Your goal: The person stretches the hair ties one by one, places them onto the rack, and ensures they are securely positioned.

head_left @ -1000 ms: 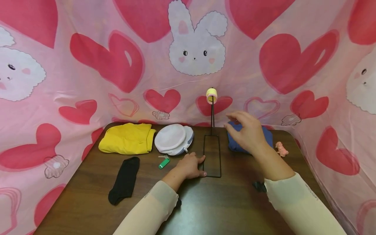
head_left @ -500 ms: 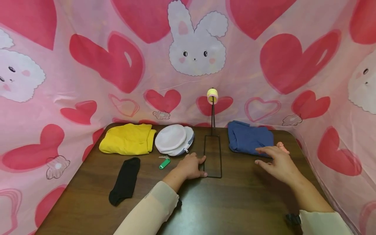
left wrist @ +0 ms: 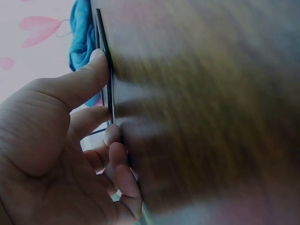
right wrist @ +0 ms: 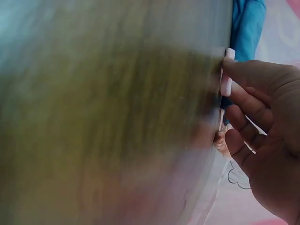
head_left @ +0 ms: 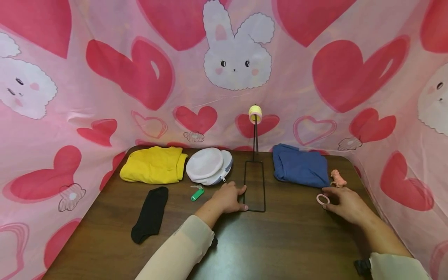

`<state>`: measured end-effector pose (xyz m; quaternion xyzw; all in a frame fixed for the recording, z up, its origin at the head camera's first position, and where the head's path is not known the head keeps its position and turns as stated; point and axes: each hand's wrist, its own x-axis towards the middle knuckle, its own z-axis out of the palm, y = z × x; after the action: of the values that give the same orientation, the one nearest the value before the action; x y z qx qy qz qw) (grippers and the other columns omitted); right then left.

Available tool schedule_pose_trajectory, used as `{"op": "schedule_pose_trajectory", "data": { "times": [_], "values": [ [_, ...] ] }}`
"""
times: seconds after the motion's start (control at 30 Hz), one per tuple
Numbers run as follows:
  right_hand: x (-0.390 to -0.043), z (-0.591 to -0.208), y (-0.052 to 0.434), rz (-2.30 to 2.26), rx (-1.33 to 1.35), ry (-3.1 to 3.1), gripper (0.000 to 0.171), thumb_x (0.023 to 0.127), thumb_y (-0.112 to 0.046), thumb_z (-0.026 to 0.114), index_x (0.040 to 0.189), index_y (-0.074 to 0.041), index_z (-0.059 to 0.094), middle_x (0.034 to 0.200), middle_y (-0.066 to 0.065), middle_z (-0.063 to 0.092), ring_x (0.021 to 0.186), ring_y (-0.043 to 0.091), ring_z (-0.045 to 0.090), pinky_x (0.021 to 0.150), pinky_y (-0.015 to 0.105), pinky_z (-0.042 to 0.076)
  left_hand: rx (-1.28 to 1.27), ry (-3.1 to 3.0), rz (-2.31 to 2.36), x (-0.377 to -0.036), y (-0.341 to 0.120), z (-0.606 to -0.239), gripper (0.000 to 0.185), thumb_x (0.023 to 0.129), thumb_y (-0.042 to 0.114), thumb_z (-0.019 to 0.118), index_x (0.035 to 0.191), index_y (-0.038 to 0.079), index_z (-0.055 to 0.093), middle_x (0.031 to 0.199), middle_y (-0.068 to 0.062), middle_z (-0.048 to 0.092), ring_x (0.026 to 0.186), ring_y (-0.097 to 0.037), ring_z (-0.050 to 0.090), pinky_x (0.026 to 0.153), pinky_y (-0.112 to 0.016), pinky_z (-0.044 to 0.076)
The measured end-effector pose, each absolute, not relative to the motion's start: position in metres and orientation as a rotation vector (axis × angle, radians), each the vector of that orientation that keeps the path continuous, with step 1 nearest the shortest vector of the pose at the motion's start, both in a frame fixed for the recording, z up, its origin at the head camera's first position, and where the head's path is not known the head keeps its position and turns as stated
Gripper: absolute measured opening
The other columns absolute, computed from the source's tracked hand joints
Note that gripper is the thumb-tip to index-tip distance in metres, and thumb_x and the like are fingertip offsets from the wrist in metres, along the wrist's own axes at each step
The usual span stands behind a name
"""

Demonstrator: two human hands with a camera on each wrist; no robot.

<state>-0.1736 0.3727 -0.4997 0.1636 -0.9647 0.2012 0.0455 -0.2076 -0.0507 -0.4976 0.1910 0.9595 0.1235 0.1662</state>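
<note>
My left hand [head_left: 227, 198] rests on the left side of a black wire stand [head_left: 254, 140]'s rectangular base. Its thumb and index finger lie apart and press the rod, while the other fingers bend against the table in the left wrist view. Yellow and pink rings [head_left: 255, 110] sit together on the stand's raised arm. At the right, my right hand [head_left: 346, 204] pinches a pale pink ring [right wrist: 228, 86] between thumb and index finger, low over the tabletop. Whether the ring still touches the wood I cannot tell.
Along the back lie a folded yellow cloth [head_left: 154, 165], a white round zip pouch [head_left: 204, 165] and a folded blue cloth [head_left: 299, 165]. A small orange figurine [head_left: 338, 178] sits beyond my right hand. A green-tagged key [head_left: 197, 194] and black sock [head_left: 150, 214] lie left.
My right hand has moved right and down from beside the stand, past the blue cloth, and has taken hold of the pink ring. My left hand has stayed on the base.
</note>
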Motion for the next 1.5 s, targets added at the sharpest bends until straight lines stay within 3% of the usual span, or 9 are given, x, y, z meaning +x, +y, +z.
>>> {"op": "schedule_pose_trajectory", "data": {
  "times": [0.13,0.3,0.43,0.53,0.7,0.8,0.93,1.2,1.5],
  "values": [
    [-0.174,-0.501,0.372,0.580,0.494,-2.929,0.038,0.082,-0.017,0.086,0.115,-0.002,0.075,0.098,0.009,0.074,0.098,0.039,0.067,0.085,0.059,0.049,0.549,2.728,0.358,-0.208,-0.049,-0.499,0.082,0.086,0.061,0.077,0.157,0.034,0.046,0.145,-0.012,0.050,0.125,-0.031,0.052,0.093,-0.052,0.051],
    [-0.171,-0.495,0.365,0.573,0.520,-2.832,0.029,0.083,-0.013,0.085,0.110,-0.006,0.077,0.098,0.008,0.075,0.093,0.033,0.069,0.082,0.056,0.052,0.564,2.725,0.356,-0.207,-0.048,-0.499,0.082,0.087,0.061,0.076,0.158,0.033,0.045,0.146,-0.013,0.050,0.126,-0.032,0.052,0.095,-0.052,0.051],
    [-0.169,-0.478,0.349,0.546,0.603,-2.649,0.031,0.078,-0.009,0.087,0.108,-0.010,0.077,0.093,-0.002,0.074,0.083,0.018,0.068,0.081,0.030,0.052,0.562,2.737,0.355,-0.206,-0.050,-0.498,0.082,0.087,0.060,0.077,0.157,0.033,0.046,0.146,-0.013,0.051,0.126,-0.032,0.052,0.094,-0.052,0.051],
    [-0.168,-0.459,0.332,0.553,0.667,-2.530,0.033,0.076,-0.006,0.088,0.107,-0.013,0.078,0.091,-0.007,0.073,0.079,0.013,0.066,0.085,0.014,0.042,0.558,2.747,0.369,-0.205,-0.052,-0.498,0.082,0.086,0.059,0.079,0.156,0.033,0.048,0.141,-0.012,0.053,0.121,-0.031,0.054,0.090,-0.051,0.052],
    [-0.167,-0.423,0.298,0.598,0.781,-2.374,0.031,0.078,-0.007,0.085,0.108,-0.014,0.079,0.096,-0.005,0.075,0.082,0.013,0.066,0.086,0.021,0.041,0.565,2.760,0.374,-0.205,-0.052,-0.500,0.082,0.084,0.059,0.080,0.156,0.033,0.049,0.135,-0.010,0.054,0.115,-0.030,0.055,0.086,-0.050,0.053],
    [-0.168,-0.405,0.278,0.627,0.871,-2.270,0.023,0.092,-0.027,0.078,0.108,-0.012,0.080,0.099,-0.002,0.075,0.084,0.013,0.066,0.086,0.015,0.044,0.562,2.760,0.372,-0.206,-0.052,-0.501,0.082,0.084,0.060,0.080,0.156,0.034,0.048,0.137,-0.011,0.054,0.116,-0.030,0.054,0.086,-0.050,0.052],
    [-0.169,-0.384,0.250,0.684,0.977,-2.135,0.042,0.103,-0.046,0.060,0.109,-0.009,0.080,0.101,0.001,0.076,0.088,0.016,0.069,0.097,0.009,0.041,0.558,2.754,0.367,-0.207,-0.052,-0.502,0.082,0.085,0.060,0.079,0.156,0.034,0.047,0.141,-0.012,0.053,0.121,-0.031,0.054,0.089,-0.051,0.052],
    [-0.162,-0.346,0.212,0.716,1.091,-2.003,0.037,0.104,-0.038,0.063,0.109,-0.005,0.079,0.103,0.004,0.076,0.092,0.021,0.071,0.101,0.014,0.042,0.554,2.736,0.363,-0.208,-0.051,-0.499,0.082,0.085,0.060,0.078,0.157,0.034,0.046,0.141,-0.012,0.052,0.122,-0.031,0.053,0.092,-0.051,0.052],
    [-0.159,-0.313,0.180,0.691,1.190,-1.878,0.030,0.104,-0.029,0.064,0.108,-0.003,0.079,0.103,0.005,0.076,0.090,0.021,0.070,0.093,0.021,0.050,0.545,2.750,0.353,-0.209,-0.049,-0.500,0.082,0.084,0.061,0.079,0.156,0.035,0.048,0.141,-0.013,0.052,0.122,-0.032,0.053,0.089,-0.052,0.052]
  ]
}}
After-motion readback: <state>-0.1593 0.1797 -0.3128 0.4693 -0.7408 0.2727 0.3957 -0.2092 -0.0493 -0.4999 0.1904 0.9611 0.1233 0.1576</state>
